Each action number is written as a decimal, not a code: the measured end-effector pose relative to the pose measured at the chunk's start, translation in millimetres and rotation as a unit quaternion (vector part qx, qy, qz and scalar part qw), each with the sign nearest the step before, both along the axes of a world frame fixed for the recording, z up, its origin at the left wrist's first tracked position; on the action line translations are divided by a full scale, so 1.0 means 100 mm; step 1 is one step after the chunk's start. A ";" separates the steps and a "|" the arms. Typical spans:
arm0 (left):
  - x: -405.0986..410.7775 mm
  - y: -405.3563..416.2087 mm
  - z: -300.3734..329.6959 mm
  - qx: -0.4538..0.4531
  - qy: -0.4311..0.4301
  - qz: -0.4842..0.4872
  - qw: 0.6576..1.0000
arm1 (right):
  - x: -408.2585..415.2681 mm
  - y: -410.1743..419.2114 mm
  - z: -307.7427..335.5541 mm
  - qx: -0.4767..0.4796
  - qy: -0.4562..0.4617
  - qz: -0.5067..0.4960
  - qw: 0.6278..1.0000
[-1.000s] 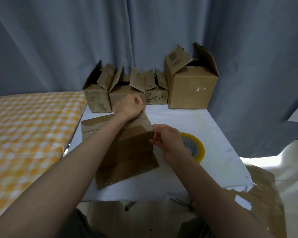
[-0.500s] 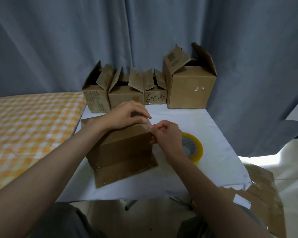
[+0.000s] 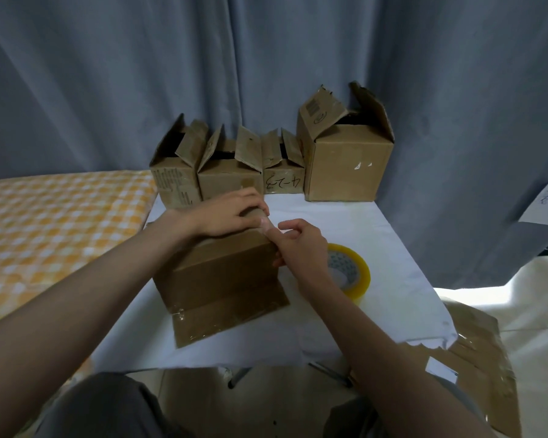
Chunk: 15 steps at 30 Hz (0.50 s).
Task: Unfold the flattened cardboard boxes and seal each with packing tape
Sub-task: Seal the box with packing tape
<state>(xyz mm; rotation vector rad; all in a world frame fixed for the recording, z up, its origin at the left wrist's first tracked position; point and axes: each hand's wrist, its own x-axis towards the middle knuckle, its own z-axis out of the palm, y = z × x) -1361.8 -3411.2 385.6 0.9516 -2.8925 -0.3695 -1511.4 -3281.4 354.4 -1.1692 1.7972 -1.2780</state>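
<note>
Box [image 3: 222,279] stands half-opened mid-bench [image 3: 393,248], near flap flat on the white cover. Left hand [image 3: 227,216] rests on its top, fingers curled over the far edge. Right hand [image 3: 301,245] at the top right corner, fingers pinching it. Tape [image 3: 353,271] just right. Four boxes [image 3: 345,165] behind, flaps up.

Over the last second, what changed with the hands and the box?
The left hand came back from the far edge onto the box top; the right hand rose to meet it at the top right corner. Tape roll and back boxes stayed put.
</note>
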 end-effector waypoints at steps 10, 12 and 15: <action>0.25 0.09 0.10 -0.037 0.106 0.047 0.993 | -0.05 -0.21 0.22 -0.049 0.042 0.007 0.998; 0.36 0.12 0.12 -0.020 0.107 0.064 0.992 | -0.05 -0.32 0.25 -0.055 0.057 0.014 0.997; 0.46 0.21 0.10 -0.018 0.060 0.074 0.995 | -0.01 -0.48 0.18 -0.082 0.088 0.021 0.993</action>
